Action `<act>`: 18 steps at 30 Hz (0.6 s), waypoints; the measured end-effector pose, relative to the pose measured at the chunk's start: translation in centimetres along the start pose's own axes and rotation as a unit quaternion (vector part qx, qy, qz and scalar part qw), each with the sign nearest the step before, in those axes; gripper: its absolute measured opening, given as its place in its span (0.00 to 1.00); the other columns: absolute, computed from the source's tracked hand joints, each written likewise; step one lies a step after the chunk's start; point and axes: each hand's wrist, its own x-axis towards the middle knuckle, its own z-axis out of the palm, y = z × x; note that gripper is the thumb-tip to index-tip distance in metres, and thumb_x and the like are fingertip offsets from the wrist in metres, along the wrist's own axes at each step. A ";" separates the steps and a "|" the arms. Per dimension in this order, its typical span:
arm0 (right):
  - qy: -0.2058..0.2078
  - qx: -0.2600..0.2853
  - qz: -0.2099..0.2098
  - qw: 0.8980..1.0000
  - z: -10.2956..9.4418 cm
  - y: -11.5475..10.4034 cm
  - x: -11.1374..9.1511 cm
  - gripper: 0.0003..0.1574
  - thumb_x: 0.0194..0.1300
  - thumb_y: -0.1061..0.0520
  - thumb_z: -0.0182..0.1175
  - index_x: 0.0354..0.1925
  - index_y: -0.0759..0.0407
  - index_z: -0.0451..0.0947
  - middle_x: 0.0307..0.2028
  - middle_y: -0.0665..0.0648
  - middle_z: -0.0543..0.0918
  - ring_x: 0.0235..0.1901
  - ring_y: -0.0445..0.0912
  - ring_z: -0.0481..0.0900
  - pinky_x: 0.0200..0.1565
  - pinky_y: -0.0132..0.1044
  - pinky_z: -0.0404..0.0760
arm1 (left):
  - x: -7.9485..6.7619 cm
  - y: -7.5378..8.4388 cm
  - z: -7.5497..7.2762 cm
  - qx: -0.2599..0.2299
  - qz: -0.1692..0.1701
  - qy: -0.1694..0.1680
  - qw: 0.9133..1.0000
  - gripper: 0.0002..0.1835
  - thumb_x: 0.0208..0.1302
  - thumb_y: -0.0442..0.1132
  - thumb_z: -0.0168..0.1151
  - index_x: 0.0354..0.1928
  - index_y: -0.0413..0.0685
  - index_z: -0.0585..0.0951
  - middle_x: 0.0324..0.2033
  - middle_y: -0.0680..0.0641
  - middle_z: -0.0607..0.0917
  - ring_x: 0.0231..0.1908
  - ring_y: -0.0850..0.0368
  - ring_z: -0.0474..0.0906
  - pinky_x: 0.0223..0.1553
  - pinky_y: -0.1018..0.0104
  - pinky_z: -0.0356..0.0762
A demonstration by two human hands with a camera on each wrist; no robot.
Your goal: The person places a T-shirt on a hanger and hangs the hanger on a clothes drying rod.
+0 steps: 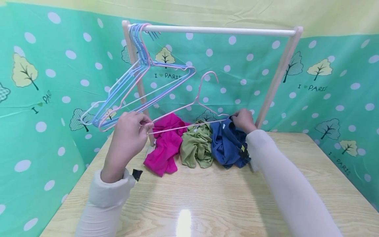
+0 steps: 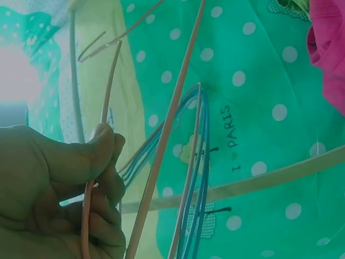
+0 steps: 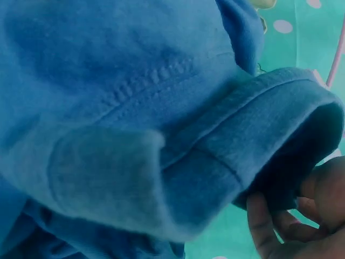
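Note:
My left hand pinches the left end of a pink wire hanger, its hook up. Seen from the left wrist, the thumb and fingers of this hand close round the hanger's wire. At the hanger's right end, my right hand holds the edge of a dark blue garment. In the right wrist view, the right hand's fingers grip the rim of an opening in the blue cloth. The hanger's right corner meets the garment's upper edge; whether it is inside is unclear.
A rack with a white rail stands at the back, with several blue and pink hangers bunched at its left end. A magenta garment and an olive green garment lie crumpled on the wooden table.

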 end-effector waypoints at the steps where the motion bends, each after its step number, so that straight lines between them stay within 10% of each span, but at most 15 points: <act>1: 0.008 0.006 0.001 1.000 0.0 0.0 0.0 0.33 0.76 0.59 0.52 0.11 0.55 0.62 0.10 0.48 0.57 0.10 0.43 0.56 0.18 0.36 0.58 | 0.0 0.1 -0.1 -0.004 -0.001 -0.003 1.000 0.04 0.66 0.29 0.68 0.34 0.35 0.87 0.31 0.40 0.86 0.37 0.41 0.74 0.42 0.49 0.73; 18: 0.083 0.088 0.013 0.993 -0.5 -1.2 -0.3 0.19 0.75 0.55 0.55 0.36 0.65 0.88 0.28 0.57 0.84 0.25 0.49 0.74 0.27 0.40 0.71 | 0.2 0.5 1.2 -0.014 -0.011 -0.009 1.000 0.05 0.67 0.29 0.65 0.34 0.33 0.86 0.31 0.40 0.85 0.36 0.42 0.73 0.42 0.51 0.71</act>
